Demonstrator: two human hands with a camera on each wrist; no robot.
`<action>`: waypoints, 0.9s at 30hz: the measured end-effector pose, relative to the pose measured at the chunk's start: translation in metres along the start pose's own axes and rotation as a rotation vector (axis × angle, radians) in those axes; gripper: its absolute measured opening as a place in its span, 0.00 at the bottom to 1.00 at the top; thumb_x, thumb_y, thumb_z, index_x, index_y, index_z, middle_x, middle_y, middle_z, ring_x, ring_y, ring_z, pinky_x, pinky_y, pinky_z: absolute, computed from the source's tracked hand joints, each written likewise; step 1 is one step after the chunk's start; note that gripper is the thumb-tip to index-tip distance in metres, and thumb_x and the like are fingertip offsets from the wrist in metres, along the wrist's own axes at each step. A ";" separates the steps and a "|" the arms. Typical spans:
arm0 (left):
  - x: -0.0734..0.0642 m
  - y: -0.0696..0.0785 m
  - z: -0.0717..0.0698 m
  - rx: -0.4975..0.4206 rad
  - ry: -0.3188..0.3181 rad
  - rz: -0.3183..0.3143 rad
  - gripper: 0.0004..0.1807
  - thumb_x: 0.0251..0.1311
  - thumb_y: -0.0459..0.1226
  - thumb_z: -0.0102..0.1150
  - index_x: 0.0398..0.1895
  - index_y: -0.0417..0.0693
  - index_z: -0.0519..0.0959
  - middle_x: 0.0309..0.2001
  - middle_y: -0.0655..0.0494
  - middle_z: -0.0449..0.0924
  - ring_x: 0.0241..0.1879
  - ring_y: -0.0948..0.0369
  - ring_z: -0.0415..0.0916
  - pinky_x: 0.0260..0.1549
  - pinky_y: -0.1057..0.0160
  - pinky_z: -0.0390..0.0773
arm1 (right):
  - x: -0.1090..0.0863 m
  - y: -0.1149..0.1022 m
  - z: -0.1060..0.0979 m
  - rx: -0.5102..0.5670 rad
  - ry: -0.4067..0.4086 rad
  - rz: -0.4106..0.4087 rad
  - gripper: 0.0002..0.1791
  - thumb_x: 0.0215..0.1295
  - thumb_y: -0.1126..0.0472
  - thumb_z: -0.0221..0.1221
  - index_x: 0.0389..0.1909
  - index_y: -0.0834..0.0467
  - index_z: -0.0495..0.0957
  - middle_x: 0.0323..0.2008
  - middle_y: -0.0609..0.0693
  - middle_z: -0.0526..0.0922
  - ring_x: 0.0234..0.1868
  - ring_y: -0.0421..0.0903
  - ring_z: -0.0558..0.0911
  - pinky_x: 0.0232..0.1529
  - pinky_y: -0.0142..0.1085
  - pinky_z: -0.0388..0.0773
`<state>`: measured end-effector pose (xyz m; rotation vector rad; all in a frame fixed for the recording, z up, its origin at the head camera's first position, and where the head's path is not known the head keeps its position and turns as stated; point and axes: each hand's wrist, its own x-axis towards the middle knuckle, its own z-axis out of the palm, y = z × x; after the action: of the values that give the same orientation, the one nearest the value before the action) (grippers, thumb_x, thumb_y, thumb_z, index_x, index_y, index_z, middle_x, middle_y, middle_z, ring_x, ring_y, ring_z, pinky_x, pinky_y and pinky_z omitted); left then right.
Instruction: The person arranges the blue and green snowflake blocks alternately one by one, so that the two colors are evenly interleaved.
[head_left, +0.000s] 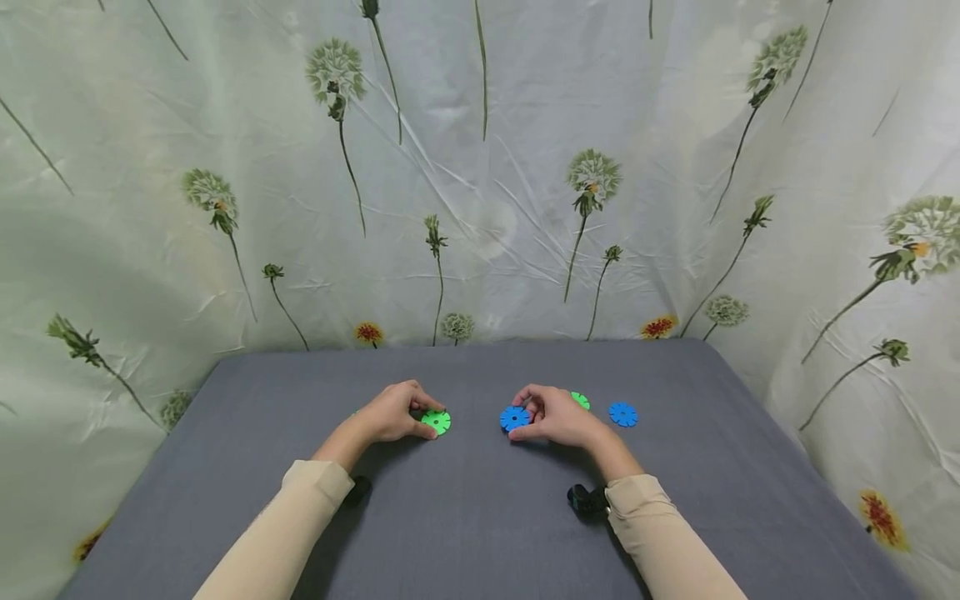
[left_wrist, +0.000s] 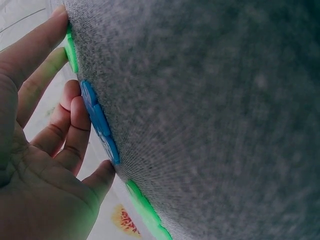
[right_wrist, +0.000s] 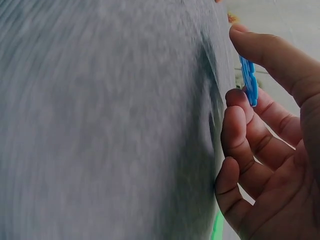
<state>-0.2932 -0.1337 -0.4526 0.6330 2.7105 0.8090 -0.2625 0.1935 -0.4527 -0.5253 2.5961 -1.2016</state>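
My left hand (head_left: 390, 414) has its thumb and index finger at opposite edges of a green snowflake building disc (head_left: 436, 422), which lies close to the tabletop. In the left wrist view, blue discs (left_wrist: 100, 120) lie beside the curled fingers, and another green disc (left_wrist: 147, 210) lies near the little finger. The head view hides the blue ones behind that hand. My right hand (head_left: 558, 417) pinches a blue snowflake disc (head_left: 514, 418) by its edges, tilted and raised over the cloth. Its other fingers curl in below the disc in the right wrist view.
Beyond the right hand lies a partly covered green disc (head_left: 581, 400), and to its right a blue disc (head_left: 623, 414). A grey cloth (head_left: 465, 517) covers the table. A floral curtain (head_left: 495, 208) hangs along its back edge. Dark wrist devices sit under both sleeves.
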 end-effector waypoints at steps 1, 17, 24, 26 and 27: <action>-0.001 0.000 0.000 -0.003 0.002 -0.001 0.21 0.59 0.41 0.81 0.57 0.57 0.91 0.50 0.56 0.80 0.49 0.59 0.75 0.54 0.50 0.79 | 0.001 -0.001 0.002 -0.001 0.000 0.001 0.24 0.61 0.55 0.79 0.53 0.58 0.81 0.32 0.47 0.81 0.30 0.43 0.78 0.34 0.33 0.76; 0.000 -0.001 0.000 -0.006 0.011 0.008 0.21 0.59 0.41 0.82 0.57 0.56 0.91 0.49 0.56 0.80 0.47 0.60 0.74 0.53 0.52 0.78 | 0.019 -0.017 0.015 -0.059 0.008 -0.026 0.22 0.60 0.52 0.79 0.50 0.55 0.83 0.29 0.45 0.74 0.26 0.41 0.68 0.33 0.32 0.67; 0.001 -0.002 -0.001 0.000 0.011 0.019 0.22 0.58 0.42 0.82 0.57 0.56 0.91 0.48 0.57 0.81 0.48 0.60 0.75 0.53 0.52 0.79 | 0.026 -0.022 0.022 -0.053 -0.012 -0.035 0.22 0.61 0.52 0.79 0.51 0.55 0.82 0.30 0.45 0.74 0.28 0.41 0.69 0.34 0.32 0.68; 0.000 -0.002 -0.001 -0.001 0.009 0.023 0.22 0.58 0.42 0.82 0.57 0.56 0.91 0.48 0.57 0.81 0.48 0.60 0.75 0.54 0.52 0.79 | 0.028 -0.022 0.025 -0.056 -0.019 -0.037 0.22 0.61 0.52 0.79 0.51 0.55 0.82 0.30 0.44 0.74 0.28 0.40 0.70 0.34 0.32 0.68; 0.000 -0.002 -0.001 -0.001 0.008 0.025 0.22 0.58 0.42 0.82 0.57 0.56 0.91 0.48 0.57 0.81 0.48 0.60 0.76 0.54 0.51 0.79 | 0.030 -0.022 0.026 -0.054 -0.024 -0.037 0.22 0.62 0.52 0.79 0.51 0.55 0.82 0.30 0.44 0.74 0.29 0.40 0.70 0.35 0.32 0.68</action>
<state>-0.2946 -0.1358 -0.4532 0.6658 2.7148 0.8204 -0.2753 0.1502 -0.4538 -0.5977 2.6166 -1.1319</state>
